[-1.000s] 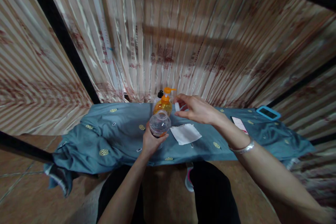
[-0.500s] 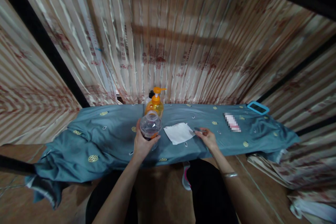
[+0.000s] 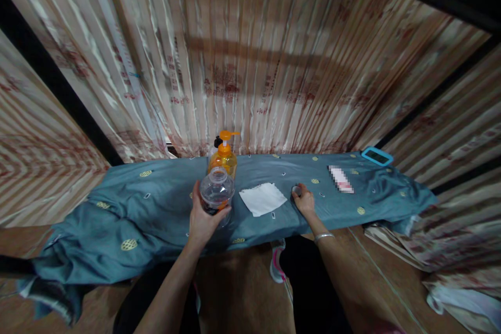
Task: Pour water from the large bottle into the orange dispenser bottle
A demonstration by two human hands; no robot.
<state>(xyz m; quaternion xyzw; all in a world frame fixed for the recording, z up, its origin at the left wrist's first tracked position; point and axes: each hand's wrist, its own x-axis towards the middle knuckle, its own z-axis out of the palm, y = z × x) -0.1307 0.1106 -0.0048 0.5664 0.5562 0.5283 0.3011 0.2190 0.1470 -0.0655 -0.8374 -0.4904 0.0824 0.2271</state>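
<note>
My left hand (image 3: 206, 221) is wrapped round a clear plastic bottle (image 3: 217, 188) with an uncovered mouth, held upright in front of an orange pump bottle (image 3: 225, 159). In my right hand (image 3: 305, 201) is a small round cap (image 3: 296, 191), pinched between the fingers low over the cloth, right of a white paper sheet (image 3: 263, 199). The sheet lies flat between my two hands. Whether the cap touches the cloth I cannot tell.
A teal patterned cloth (image 3: 156, 203) covers the narrow bench. Behind the pump bottle stands a black-topped bottle (image 3: 217, 142). Further right lie a blurred pink-and-white item (image 3: 341, 179) and a blue-framed device (image 3: 377, 156). Curtains (image 3: 235, 62) and dark poles (image 3: 58, 83) surround the bench.
My right hand has turned and lowered beside the paper, and the cap now shows its round face. My left hand still holds the clear bottle. The whole view has shifted slightly.
</note>
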